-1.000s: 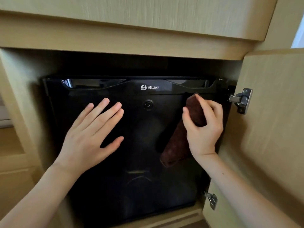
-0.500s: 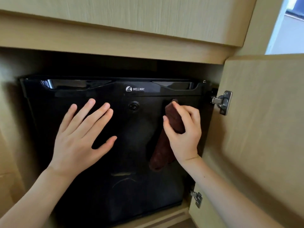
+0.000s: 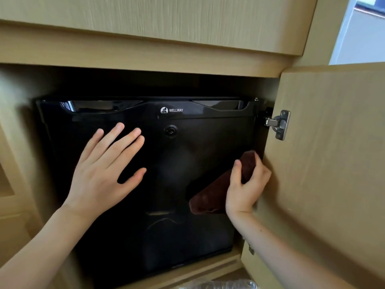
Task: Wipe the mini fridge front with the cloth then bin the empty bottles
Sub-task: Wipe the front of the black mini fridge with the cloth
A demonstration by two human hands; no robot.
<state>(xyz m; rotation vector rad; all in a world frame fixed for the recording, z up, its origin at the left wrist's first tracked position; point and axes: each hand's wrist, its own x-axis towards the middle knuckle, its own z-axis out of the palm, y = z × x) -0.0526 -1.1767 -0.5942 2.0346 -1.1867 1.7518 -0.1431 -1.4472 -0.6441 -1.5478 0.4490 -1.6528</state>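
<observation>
Fridge (image 3: 145, 184) tip: left hand (image 3: 104, 170), fingers spread flat, braces the door; right hand (image 3: 245, 184) pinching the cloth (image 3: 210, 197) should wipe in overlapping strokes, imo.

left hand (image 3: 102, 172) flat, fingers spread; right hand (image 3: 246, 185) curled in a grip, both forearms extended

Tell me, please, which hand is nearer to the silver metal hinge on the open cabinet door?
Right. The right hand, holding the brown cloth, is just below-left of the hinge; the left hand lies flat far across the black fridge front.
</observation>
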